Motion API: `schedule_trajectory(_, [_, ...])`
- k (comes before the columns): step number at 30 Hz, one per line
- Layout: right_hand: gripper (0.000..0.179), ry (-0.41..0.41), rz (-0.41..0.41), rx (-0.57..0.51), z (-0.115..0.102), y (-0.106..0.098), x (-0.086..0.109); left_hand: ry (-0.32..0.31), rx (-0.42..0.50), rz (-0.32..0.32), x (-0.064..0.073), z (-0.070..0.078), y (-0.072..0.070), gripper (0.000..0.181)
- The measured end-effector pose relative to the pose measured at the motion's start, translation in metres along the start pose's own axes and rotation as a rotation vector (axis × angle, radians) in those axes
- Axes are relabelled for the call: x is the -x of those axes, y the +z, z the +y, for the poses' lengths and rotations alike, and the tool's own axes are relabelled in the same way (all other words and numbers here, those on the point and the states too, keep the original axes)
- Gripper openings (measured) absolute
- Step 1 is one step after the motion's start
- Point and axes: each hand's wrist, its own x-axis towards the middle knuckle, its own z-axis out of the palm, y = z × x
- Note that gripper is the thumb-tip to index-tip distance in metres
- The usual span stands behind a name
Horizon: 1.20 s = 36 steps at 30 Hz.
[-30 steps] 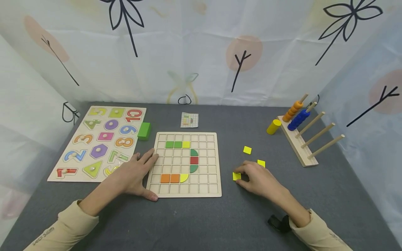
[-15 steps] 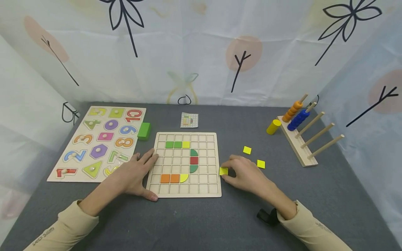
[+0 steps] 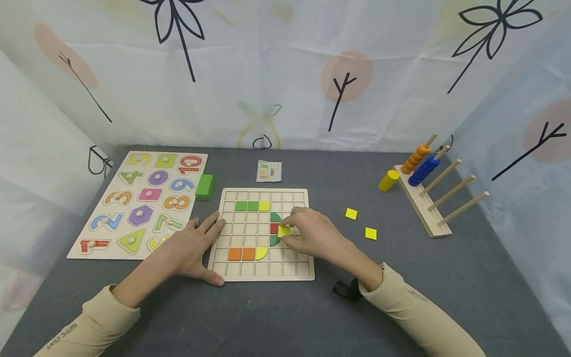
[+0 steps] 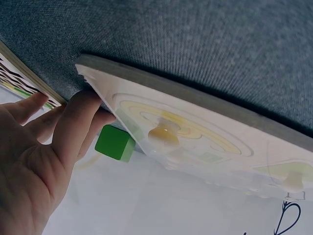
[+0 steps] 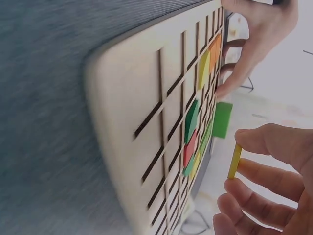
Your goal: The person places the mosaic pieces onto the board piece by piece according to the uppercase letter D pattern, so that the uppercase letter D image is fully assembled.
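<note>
A wooden grid board (image 3: 290, 271) lies in the middle of the table, with colored tiles in its cells. My right hand (image 3: 318, 234) is over its right half, pinching a yellow square tile (image 3: 283, 231) between thumb and fingers. In the right wrist view that tile (image 5: 234, 161) stands on edge, raised above the board. From the head, it overlaps a red square tile (image 3: 274, 228) and the rounded green tile (image 3: 274, 241) below. Along the board's left edge my left hand (image 3: 189, 250) rests with spread fingers, thumb by the lower left corner.
Two loose yellow tiles, one farther back (image 3: 351, 213) and one nearer (image 3: 371, 233), lie right of the board. A number puzzle (image 3: 147, 208) and green block (image 3: 204, 187) are left. Behind lies a pattern card (image 3: 269, 170). A peg stand (image 3: 421, 203) and yellow cylinder (image 3: 389, 180) stand right.
My right hand has carried the yellow tile leftward from the table, past the board's right edge, to above the red tile. The left hand has stayed in place.
</note>
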Motion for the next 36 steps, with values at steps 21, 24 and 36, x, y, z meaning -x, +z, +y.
schedule_trajectory(21, [0.017, -0.117, -0.112, 0.048, -0.047, 0.04, -0.052, 0.037, -0.012, 0.034, 0.002, 0.001, -0.002, 0.136])
schedule_trajectory(24, [0.009, -0.118, -0.122, 0.051, -0.049, 0.046, -0.056, 0.039, -0.008, 0.036, 0.002, 0.001, -0.002, 0.136])
schedule_trajectory(36, [0.012, -0.129, -0.122, 0.131, -0.055, 0.058, -0.063, 0.043, 0.0, 0.032, 0.002, 0.0, -0.002, 0.136])
